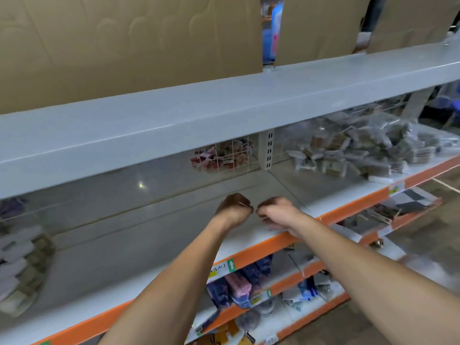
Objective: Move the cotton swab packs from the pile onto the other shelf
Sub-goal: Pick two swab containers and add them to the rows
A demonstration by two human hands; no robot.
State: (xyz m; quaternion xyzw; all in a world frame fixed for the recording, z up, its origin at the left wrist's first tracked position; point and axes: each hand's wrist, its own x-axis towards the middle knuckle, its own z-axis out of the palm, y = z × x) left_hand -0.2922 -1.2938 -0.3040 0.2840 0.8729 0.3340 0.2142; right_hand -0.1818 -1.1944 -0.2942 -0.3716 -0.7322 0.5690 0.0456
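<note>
Both hands' fingers are curled in, seemingly empty: left hand (pixel 233 207) and right hand (pixel 275 211) nearly touch over the bare shelf (pixel 174 235). The pile of packs (pixel 361 153) lies at two o'clock, stretching sideways, nearer the right hand.

Single head-worn wide-angle view, aimed forward and slightly down, close to a grey shelf (pixel 104 250) with an orange front edge. Tilted, so shelf lines climb toward the right. Framed from cardboard sheets (pixel 129 43) above to lower shelves at the bottom. Both forearms entering from below. No second view to overlap.
</note>
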